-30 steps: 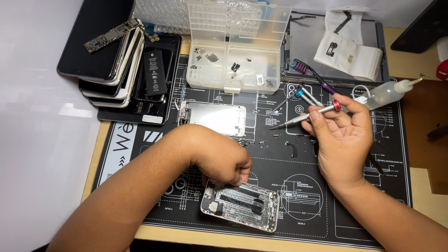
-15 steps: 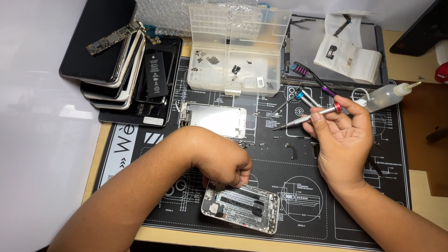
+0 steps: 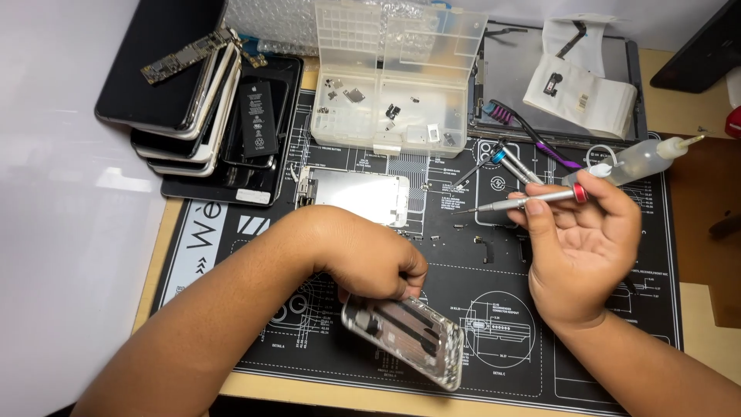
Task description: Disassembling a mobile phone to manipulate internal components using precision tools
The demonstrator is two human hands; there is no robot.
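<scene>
Item: I see my left hand [image 3: 369, 261] curled, fingertips gripping the top edge of the opened phone housing [image 3: 407, 328] — it lies tilted on the black mat [image 3: 494, 324]. Right hand [image 3: 583, 247] pinches a red-capped screwdriver [image 3: 525, 201] — well right of the housing.

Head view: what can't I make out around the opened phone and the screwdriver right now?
- Opened phone housing: its upper left end is covered by the left hand, so the fingertips' contact there is hidden.
- Screwdriver in the right hand: the tip is too small to tell its type.
- Loose parts in the clear parts box: too small to identify.
- Dark device, top right: cut off by the frame edge.
</scene>
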